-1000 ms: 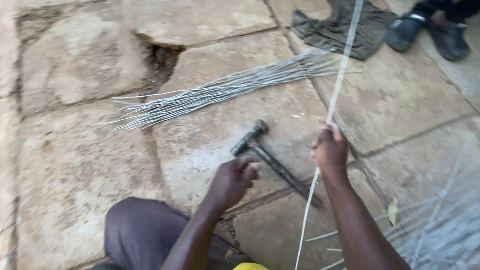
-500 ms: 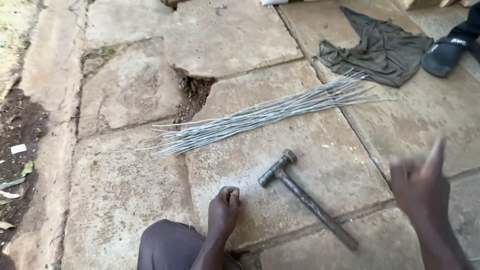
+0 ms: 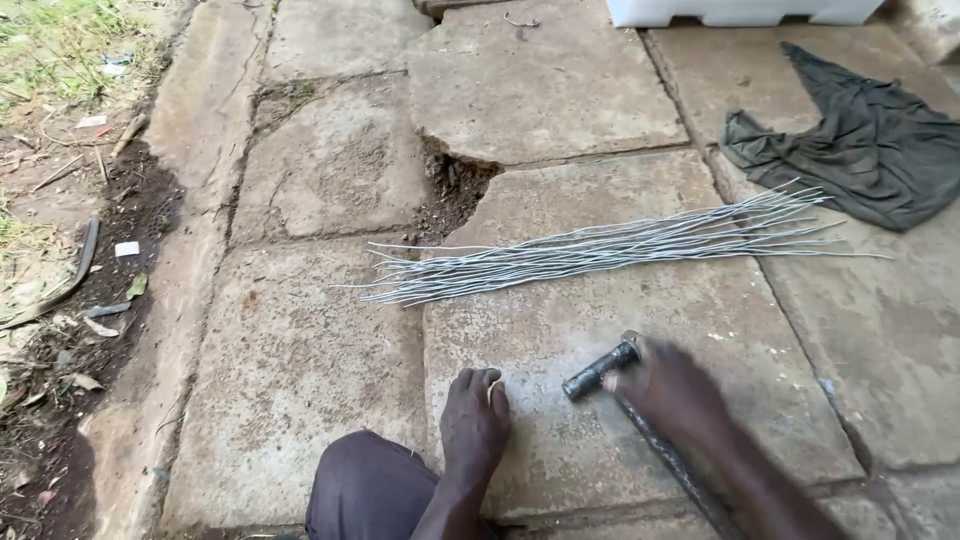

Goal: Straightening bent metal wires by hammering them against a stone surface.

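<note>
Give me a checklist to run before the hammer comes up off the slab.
1. Right hand on the hammer: ok, it lies over the handle just behind the head.
2. Grip closed: cannot tell, the hand is blurred.
3. Left hand apart from the hammer: ok, flat on the slab beside it.
4. Wire bundle away from both hands: ok, lying further out.
5. Dark cloth out of the way: ok, far right corner.

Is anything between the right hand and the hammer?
Nothing visible: the right hand already lies on the hammer beside its head. The left hand rests on the slab, apart from it.
</note>
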